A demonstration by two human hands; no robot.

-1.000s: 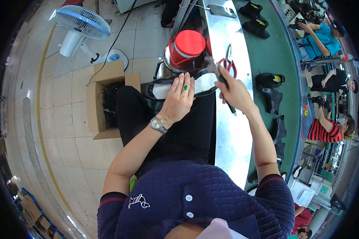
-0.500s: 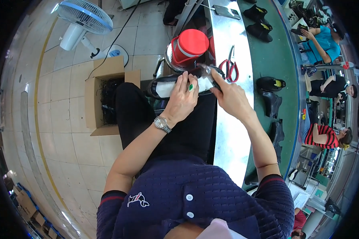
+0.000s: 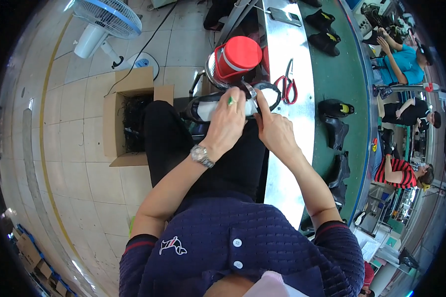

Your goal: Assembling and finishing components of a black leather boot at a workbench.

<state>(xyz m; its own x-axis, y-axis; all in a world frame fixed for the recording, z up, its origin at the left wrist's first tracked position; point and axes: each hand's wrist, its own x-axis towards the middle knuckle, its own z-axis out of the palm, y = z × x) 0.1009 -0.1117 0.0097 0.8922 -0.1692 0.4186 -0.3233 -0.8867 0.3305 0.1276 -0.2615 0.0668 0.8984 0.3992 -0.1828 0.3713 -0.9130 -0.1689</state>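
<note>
A black shoe [image 3: 199, 110] with a whitish underside facing up lies crosswise over my lap. My left hand [image 3: 226, 116] presses on its middle, its fingers bent round the shoe. Close by, my right hand [image 3: 277, 129] grips a shiny metal hand tool [image 3: 249, 91] with a curved head, set against the shoe's far edge; its exact kind is partly hidden by the fingers. The shoe's white right end [image 3: 268, 94] shows beyond the tool.
Red-handled scissors [image 3: 286, 88] and a phone [image 3: 284, 16] lie on the metal bench [image 3: 290, 183] at right. Beyond it, a green belt [image 3: 358, 138] carries black shoes. A red lidded jug [image 3: 239, 53] stands ahead. An open carton [image 3: 112, 119] and a fan [image 3: 107, 22] are left; several people work far right.
My right hand has moved left, closer to my left hand, and the tool has turned. More of the shoe's white right end now shows. The left hand stays on the shoe.
</note>
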